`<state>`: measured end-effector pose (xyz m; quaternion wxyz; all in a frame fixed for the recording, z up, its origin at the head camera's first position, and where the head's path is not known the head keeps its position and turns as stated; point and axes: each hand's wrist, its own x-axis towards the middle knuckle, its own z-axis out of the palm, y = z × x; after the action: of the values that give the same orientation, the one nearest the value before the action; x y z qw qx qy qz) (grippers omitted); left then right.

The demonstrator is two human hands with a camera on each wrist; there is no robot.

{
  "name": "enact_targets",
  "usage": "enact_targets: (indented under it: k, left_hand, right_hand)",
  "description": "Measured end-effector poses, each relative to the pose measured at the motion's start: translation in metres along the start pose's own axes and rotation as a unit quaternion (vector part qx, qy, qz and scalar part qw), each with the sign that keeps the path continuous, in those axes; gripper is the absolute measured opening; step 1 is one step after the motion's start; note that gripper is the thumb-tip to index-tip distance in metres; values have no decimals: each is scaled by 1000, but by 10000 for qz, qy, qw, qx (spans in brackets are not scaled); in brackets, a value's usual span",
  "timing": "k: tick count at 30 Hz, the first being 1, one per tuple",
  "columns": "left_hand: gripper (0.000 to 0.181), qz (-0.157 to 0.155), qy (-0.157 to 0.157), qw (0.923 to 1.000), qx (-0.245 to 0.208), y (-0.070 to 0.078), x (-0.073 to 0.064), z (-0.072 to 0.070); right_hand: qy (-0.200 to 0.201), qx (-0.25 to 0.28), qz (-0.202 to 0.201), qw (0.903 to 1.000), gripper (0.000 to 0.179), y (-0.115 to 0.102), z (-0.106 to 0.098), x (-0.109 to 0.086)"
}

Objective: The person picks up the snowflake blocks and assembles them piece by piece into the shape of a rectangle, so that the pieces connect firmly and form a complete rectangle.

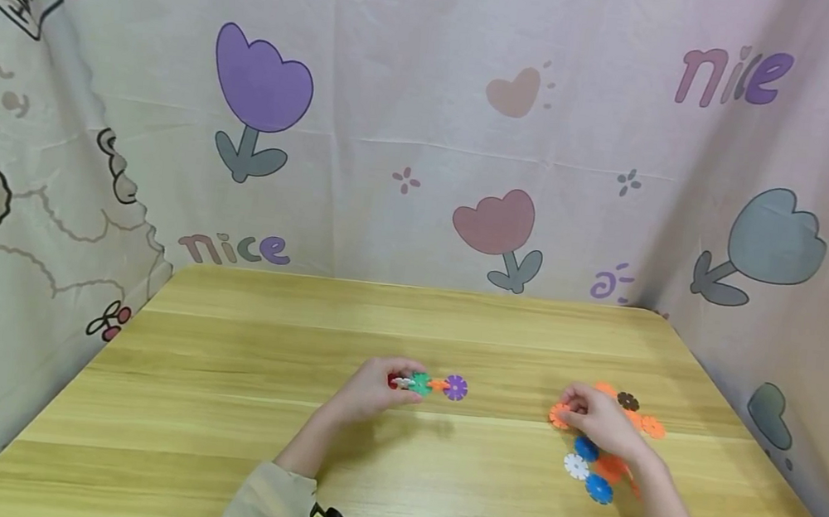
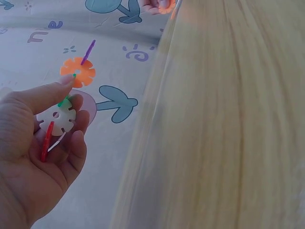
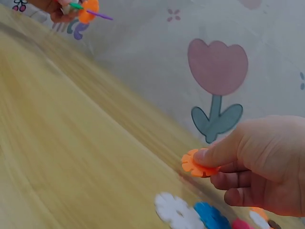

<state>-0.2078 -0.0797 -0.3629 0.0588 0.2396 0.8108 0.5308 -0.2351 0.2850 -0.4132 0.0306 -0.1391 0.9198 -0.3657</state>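
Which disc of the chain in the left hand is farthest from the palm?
The purple disc, at the outer end: it joins only the orange disc, while all others sit closer to the left hand.

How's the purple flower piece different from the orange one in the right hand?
The purple piece ends a chain; the orange piece is apart from it. The left hand holds the purple piece's chain, while the right hand pinches the orange piece. Both are round with notched edges.
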Motion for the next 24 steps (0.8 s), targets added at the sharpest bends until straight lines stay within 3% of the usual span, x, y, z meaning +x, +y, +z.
enact_targets:
  k: [9, 16, 24]
  left_hand:
    - [30, -9, -21, 10000, -5, -3, 0, 0]
    - [30, -42, -42, 10000, 39, -3, 1, 0]
    - [36, -31, 31, 10000, -26, -39, 12, 5]
  right_hand:
    - [-221, 744, -31, 9970, 19, -18, 13, 16]
    - [-552, 905, -305, 9939, 30, -36, 23, 25]
    - [-578, 1562, -470, 9849, 23, -56, 38, 31]
